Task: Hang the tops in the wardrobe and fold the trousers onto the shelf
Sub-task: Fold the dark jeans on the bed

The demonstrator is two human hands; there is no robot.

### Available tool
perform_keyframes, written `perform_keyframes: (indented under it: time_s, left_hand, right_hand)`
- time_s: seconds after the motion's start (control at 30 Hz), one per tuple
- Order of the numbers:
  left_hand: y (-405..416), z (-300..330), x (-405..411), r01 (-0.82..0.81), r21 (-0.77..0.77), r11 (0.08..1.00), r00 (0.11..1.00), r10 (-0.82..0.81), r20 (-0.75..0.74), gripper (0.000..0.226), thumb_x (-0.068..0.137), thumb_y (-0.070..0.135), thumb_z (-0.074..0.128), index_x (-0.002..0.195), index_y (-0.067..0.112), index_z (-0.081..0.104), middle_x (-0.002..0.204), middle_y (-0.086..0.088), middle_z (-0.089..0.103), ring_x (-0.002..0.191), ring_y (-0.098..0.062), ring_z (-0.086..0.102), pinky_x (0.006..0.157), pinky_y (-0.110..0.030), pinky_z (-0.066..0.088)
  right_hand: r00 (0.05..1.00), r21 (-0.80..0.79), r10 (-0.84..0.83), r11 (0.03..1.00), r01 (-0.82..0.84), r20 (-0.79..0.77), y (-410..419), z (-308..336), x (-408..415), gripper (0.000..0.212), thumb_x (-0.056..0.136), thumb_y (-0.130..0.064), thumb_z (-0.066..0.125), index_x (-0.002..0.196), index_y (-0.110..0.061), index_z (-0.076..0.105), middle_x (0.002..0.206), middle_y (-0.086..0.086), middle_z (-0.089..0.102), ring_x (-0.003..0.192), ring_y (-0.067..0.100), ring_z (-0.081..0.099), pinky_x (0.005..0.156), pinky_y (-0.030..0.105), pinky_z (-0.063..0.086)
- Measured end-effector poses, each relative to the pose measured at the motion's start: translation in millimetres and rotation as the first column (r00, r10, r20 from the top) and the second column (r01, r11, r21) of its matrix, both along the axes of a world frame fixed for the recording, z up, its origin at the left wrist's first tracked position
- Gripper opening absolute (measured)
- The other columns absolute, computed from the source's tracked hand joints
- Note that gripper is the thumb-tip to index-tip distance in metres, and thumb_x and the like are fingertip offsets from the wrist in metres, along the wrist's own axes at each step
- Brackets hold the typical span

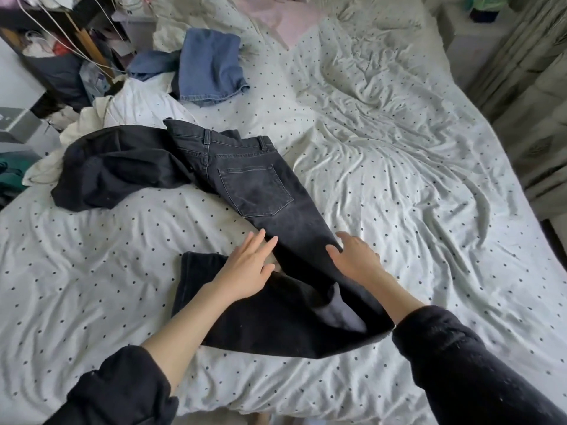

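Black jeans (260, 191) lie across the bed, back pocket up, waistband toward the far left, legs bent back near me. My left hand (248, 265) is flat with straight fingers at the left edge of the upper leg. My right hand (356, 256) rests with straight fingers on the leg's right edge. A dark garment (113, 167) lies bunched under the waistband at the left. Folded blue jeans (211, 69) sit further back on the bed.
The bed carries a white dotted duvet (399, 167), rumpled on the right. White and cream clothes (92, 118) pile at the left edge. Cluttered shelves (61, 41) stand beyond the bed at the far left. Curtains (527, 87) hang on the right.
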State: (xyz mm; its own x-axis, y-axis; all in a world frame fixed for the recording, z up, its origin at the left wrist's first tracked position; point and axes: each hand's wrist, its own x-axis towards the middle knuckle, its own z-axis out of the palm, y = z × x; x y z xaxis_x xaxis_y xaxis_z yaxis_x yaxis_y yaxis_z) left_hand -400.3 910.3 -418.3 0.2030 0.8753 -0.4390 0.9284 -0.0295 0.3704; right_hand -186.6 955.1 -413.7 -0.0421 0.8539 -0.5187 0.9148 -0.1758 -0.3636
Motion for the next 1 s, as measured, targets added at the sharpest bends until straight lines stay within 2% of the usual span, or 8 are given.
perform_keyframes:
  time_s: [0.3, 0.43, 0.5, 0.57, 0.63, 0.73, 0.9, 1.0]
  left_hand:
    - [84.4, -40.3, -47.8, 0.156, 0.054, 0.986, 0.955, -0.137, -0.264, 0.072, 0.099, 0.021, 0.044, 0.150, 0.031, -0.006, 0.157, -0.001, -0.018, 0.144, -0.024, -0.020, 0.113, -0.053, -0.010]
    - [106.2, -54.2, -63.1, 0.123, 0.269, 0.955, 0.949, -0.034, -0.313, 0.064, 0.090, 0.013, 0.060, 0.145, 0.027, 0.031, 0.150, -0.006, 0.030, 0.143, -0.028, 0.018, 0.115, -0.052, 0.009]
    - [110.2, -55.4, -60.5, 0.113, 0.416, 0.902, 0.966, -0.001, -0.260, 0.049, 0.071, 0.009, 0.079, 0.116, 0.022, 0.063, 0.113, -0.005, 0.061, 0.111, -0.029, 0.056, 0.103, -0.055, 0.036]
    - [112.0, -48.5, -46.9, 0.076, 0.503, 0.861, 0.989, 0.000, -0.150, 0.035, 0.062, 0.003, 0.083, 0.090, 0.018, 0.069, 0.085, -0.002, 0.065, 0.079, -0.027, 0.063, 0.081, -0.049, 0.052]
    - [111.9, -37.7, -24.7, 0.070, 0.526, 0.848, 0.998, -0.061, -0.034, 0.028, 0.063, -0.001, 0.079, 0.083, 0.016, 0.068, 0.077, -0.002, 0.064, 0.069, -0.027, 0.061, 0.062, -0.039, 0.053]
    - [103.7, -19.5, 10.7, 0.185, 0.465, 0.866, 0.976, -0.217, 0.016, 0.019, 0.070, 0.004, 0.076, 0.083, 0.016, 0.071, 0.077, -0.001, 0.065, 0.068, -0.025, 0.062, 0.048, -0.031, 0.046]
    - [66.6, -7.2, 64.7, 0.525, 0.228, 0.820, 0.848, -0.528, -0.051, 0.025, 0.096, 0.018, 0.045, 0.107, 0.020, 0.066, 0.104, -0.001, 0.060, 0.094, -0.028, 0.060, 0.072, -0.033, 0.040]
    - [43.2, -13.7, 79.0, 0.631, 0.042, 0.775, 0.776, -0.630, -0.045, 0.023, 0.096, 0.019, 0.047, 0.114, 0.017, 0.062, 0.114, -0.002, 0.057, 0.105, -0.029, 0.056, 0.080, -0.037, 0.040]
  right_hand:
    - [0.976, -0.027, -0.218, 0.976, 0.218, 0.018, 82.0, -39.7, -55.9, 0.043, 0.097, -0.036, 0.045, 0.134, -0.014, 0.042, 0.130, 0.005, 0.050, 0.122, 0.030, 0.048, 0.106, 0.048, 0.030]
    - [0.947, 0.031, -0.321, 0.946, 0.322, -0.022, 90.9, -30.9, -49.1, 0.015, 0.095, -0.022, 0.048, 0.095, -0.012, 0.059, 0.083, 0.003, 0.056, 0.090, 0.026, 0.056, 0.100, 0.044, 0.036]
    - [0.936, 0.058, -0.346, 0.935, 0.349, -0.062, 84.8, -21.5, -41.5, 0.008, 0.094, -0.022, 0.049, 0.089, -0.017, 0.053, 0.079, 0.000, 0.055, 0.084, 0.025, 0.053, 0.097, 0.043, 0.038]
    - [0.929, 0.130, -0.367, 0.920, 0.370, -0.049, 69.7, -10.1, -29.6, 0.009, 0.094, -0.020, 0.049, 0.086, -0.016, 0.049, 0.072, -0.002, 0.052, 0.077, 0.023, 0.050, 0.094, 0.040, 0.037]
    - [0.919, 0.178, -0.395, 0.904, 0.388, 0.006, 55.4, -1.0, -11.8, 0.008, 0.093, -0.019, 0.048, 0.087, -0.014, 0.049, 0.068, -0.004, 0.049, 0.074, 0.024, 0.048, 0.091, 0.039, 0.035]
    - [0.881, 0.100, -0.461, 0.886, 0.452, 0.108, 39.1, 12.3, 28.9, 0.003, 0.090, -0.017, 0.050, 0.088, -0.018, 0.051, 0.072, -0.002, 0.053, 0.079, 0.024, 0.051, 0.085, 0.038, 0.042]
    - [0.903, -0.278, -0.324, 0.873, 0.401, 0.283, 7.6, 23.5, 96.3, 0.010, 0.086, -0.015, 0.056, 0.088, -0.007, 0.062, 0.080, 0.007, 0.062, 0.070, 0.019, 0.056, 0.053, 0.022, 0.040]
    - [0.901, -0.423, -0.342, 0.799, 0.428, 0.266, -9.4, 11.4, 112.6, 0.018, 0.086, -0.018, 0.061, 0.070, -0.010, 0.057, 0.066, 0.001, 0.062, 0.059, 0.014, 0.060, 0.053, 0.020, 0.047]
